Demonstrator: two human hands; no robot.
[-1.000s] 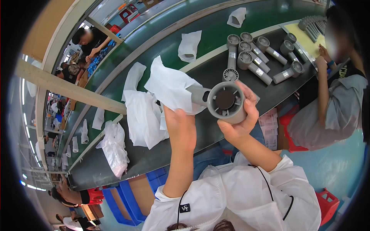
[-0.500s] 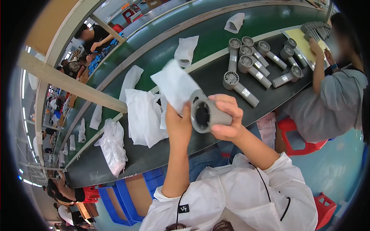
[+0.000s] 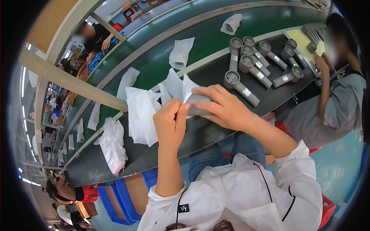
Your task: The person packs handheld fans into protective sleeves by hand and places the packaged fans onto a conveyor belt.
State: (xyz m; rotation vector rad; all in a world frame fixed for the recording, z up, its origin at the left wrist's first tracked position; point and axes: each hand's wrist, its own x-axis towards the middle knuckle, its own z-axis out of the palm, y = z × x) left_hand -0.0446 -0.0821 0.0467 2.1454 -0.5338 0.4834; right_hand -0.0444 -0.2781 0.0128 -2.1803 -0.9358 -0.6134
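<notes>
My left hand [image 3: 169,120] is closed at the edge of a white sleeve-like bag [image 3: 174,85] above the black worktop. Inside the bag's mouth is most of a grey handheld fan [image 3: 197,104]; only part of its grey body shows. My right hand [image 3: 227,107] grips that fan from the right, its fingers also touching the bag's edge. A pile of flat white bags [image 3: 142,115] lies just left of my hands. Several grey handheld fans [image 3: 246,90] with round grilles and white labels rest on the worktop to the right.
A clear plastic bag [image 3: 113,146] lies at the left of the worktop [image 3: 154,163]. White-bagged items [image 3: 182,54] sit on the green conveyor belt [image 3: 154,69] beyond. At right a co-worker [image 3: 339,88] handles fan parts by a yellow board. Blue bins [image 3: 123,200] stand below.
The fan has turned and gone into the bag's mouth, hiding its open ring. Both hands moved closer together. Bagged items on the belt shifted slightly left; the co-worker drew their arms back.
</notes>
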